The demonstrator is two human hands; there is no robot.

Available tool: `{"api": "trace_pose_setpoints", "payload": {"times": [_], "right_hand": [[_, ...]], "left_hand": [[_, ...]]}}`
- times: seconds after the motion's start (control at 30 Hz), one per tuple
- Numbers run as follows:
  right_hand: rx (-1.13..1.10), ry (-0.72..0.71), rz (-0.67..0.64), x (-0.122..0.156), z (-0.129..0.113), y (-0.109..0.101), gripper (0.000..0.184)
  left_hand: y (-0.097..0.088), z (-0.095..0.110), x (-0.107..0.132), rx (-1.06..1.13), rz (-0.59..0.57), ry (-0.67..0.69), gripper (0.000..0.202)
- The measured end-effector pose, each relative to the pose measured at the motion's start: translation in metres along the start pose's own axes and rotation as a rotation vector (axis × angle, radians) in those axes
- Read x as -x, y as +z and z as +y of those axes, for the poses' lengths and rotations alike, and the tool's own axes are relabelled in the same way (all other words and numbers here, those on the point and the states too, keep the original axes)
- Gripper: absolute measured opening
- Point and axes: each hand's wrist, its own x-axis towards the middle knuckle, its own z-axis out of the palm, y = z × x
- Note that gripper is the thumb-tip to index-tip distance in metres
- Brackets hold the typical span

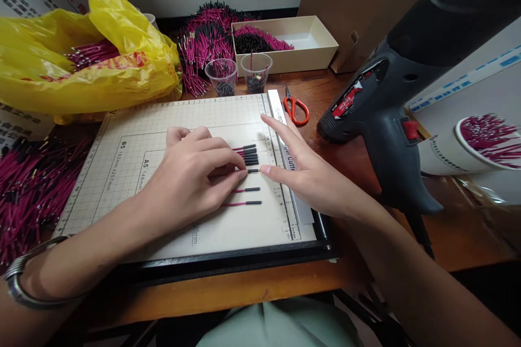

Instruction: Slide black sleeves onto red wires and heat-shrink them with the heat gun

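Observation:
My left hand [195,173] rests palm down on the paper cutter board [134,184], fingers curled together over a row of magenta wires with black sleeved ends [249,156]. Its fingertips press one wire near the row's lower end. My right hand [301,168] lies open beside the row, fingers stretched out flat, its thumb tip touching the sleeve end of that same wire. Two more wires [248,197] lie apart lower on the board.
A dark grey heat gun [386,114] stands at the right. Red scissors [296,108], two plastic cups [238,75] and a cardboard box [309,40] of wires sit behind. A yellow bag [81,59] and loose wire piles [28,184] lie left. A white cup [480,143] sits at right.

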Motion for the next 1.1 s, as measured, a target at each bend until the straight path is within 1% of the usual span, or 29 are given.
{"api": "trace_pose_setpoints", "payload": {"times": [0.2, 0.37, 0.57, 0.7, 0.87, 0.97, 1.1], "right_hand": [[0.011, -0.001, -0.019, 0.0021, 0.0008, -0.0012, 0.088], [0.003, -0.022, -0.024, 0.0041, 0.0016, -0.0018, 0.088], [0.006, -0.029, -0.028, 0.0047, 0.0028, -0.0009, 0.089], [0.0, -0.048, -0.023, 0.0033, 0.0035, -0.0005, 0.087], [0.003, -0.032, -0.029, 0.0028, 0.0023, -0.0005, 0.089], [0.008, -0.027, -0.035, 0.0035, 0.002, -0.0004, 0.09], [0.01, -0.041, -0.025, 0.0038, 0.0029, -0.0007, 0.088]], "left_hand": [[-0.0016, 0.0019, 0.0021, 0.03, -0.016, 0.007, 0.022], [0.0011, 0.002, 0.0039, 0.027, 0.008, 0.001, 0.023], [-0.0015, 0.0026, 0.0032, 0.037, -0.036, -0.007, 0.023], [-0.0009, 0.0022, 0.0032, 0.052, -0.037, 0.0, 0.023], [0.0013, 0.0018, 0.0044, 0.058, 0.005, 0.016, 0.023], [0.0001, 0.0025, 0.0043, 0.058, -0.026, 0.008, 0.021], [-0.001, 0.0027, 0.004, 0.056, -0.034, 0.006, 0.022]]}}
